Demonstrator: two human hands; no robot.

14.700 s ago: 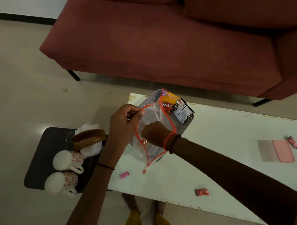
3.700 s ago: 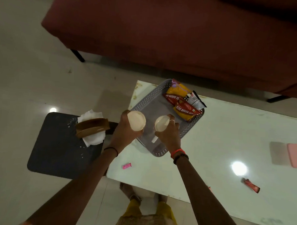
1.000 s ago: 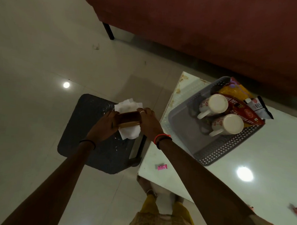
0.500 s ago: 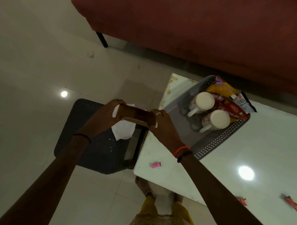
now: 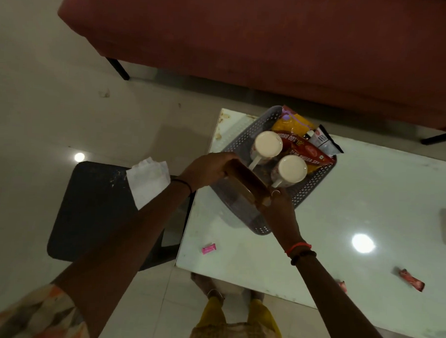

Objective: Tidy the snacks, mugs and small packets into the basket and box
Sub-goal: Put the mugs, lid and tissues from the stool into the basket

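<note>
Brown wooden holder (image 5: 246, 186) is off the black stool (image 5: 92, 214) now and held over the near, empty end of the grey basket (image 5: 315, 188); a second ago both hands were lifting it from the stool top, where it sat on the white napkins. The napkins (image 5: 149, 182) have not come along: they lie loose on the stool's far corner, partly overhanging the edge. Left hand (image 5: 208, 169) grips the far end of the holder, fingers curled over its top edge; right hand (image 5: 276, 204) takes the near end, fingers pinching the corner, a ring showing on one. Holder is tilted, not yet set down as far as can be told; whether its underside touches the basket floor is hidden by the hands. Both mugs (image 5: 267, 145) (image 5: 291, 169) stand in the basket mouth-up, side by side, against the snack packets (image 5: 309, 151) stacked at the far end. That leaves the space nearest the body for the holder, and it looks a fair fit. Still out on the white worktop (image 5: 368, 200): a small pink packet (image 5: 208, 249) near the left edge, a red wrapped sweet (image 5: 411, 279) to the right, another red scrap at the near edge beside the right forearm. Judgement: basket loading nearly complete; small packets and napkins remain.
</note>
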